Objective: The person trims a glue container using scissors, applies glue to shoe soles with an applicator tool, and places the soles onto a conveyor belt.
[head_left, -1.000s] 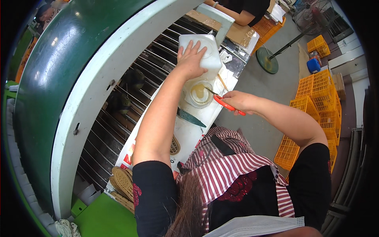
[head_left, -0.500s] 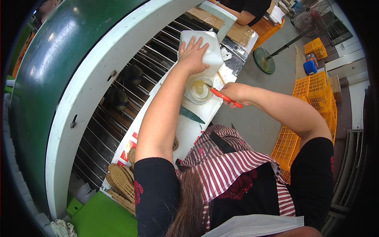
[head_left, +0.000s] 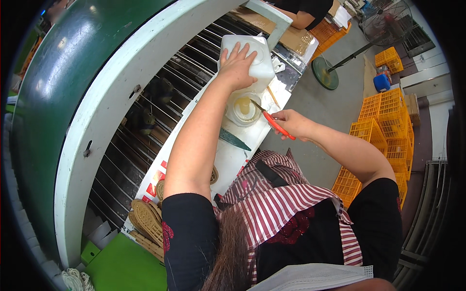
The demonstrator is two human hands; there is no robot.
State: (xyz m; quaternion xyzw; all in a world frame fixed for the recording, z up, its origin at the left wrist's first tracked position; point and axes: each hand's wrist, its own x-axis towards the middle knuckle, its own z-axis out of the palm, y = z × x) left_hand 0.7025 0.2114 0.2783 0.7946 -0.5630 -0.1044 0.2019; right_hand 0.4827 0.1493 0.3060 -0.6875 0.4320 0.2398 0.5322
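Observation:
My left hand [head_left: 237,69] lies with fingers spread on the side of a white plastic jug [head_left: 261,77]. Close below the jug, a round, whitish tub [head_left: 243,116] holds a pale yellow substance. In my right hand [head_left: 291,123] are red-handled snips [head_left: 277,127], their narrow dark tip pointing over the tub's rim. A thin wooden stick [head_left: 273,96] rests beside the tub. Nearer to me, a dark green pointed strip [head_left: 234,139] lies on the white tabletop [head_left: 228,162], partly behind my left forearm.
Several tan shoe soles [head_left: 148,218] are stacked at the near left. Left of the table runs a metal roller rack [head_left: 141,145] under a green machine hood [head_left: 92,58]. On the right are orange crates [head_left: 393,114] and a standing fan [head_left: 326,72]. Another person's arm [head_left: 298,19] shows beyond.
My right hand has drawn back slightly toward me, and the snips have turned to a steeper angle with more of their tip showing. My left hand stays on the jug.

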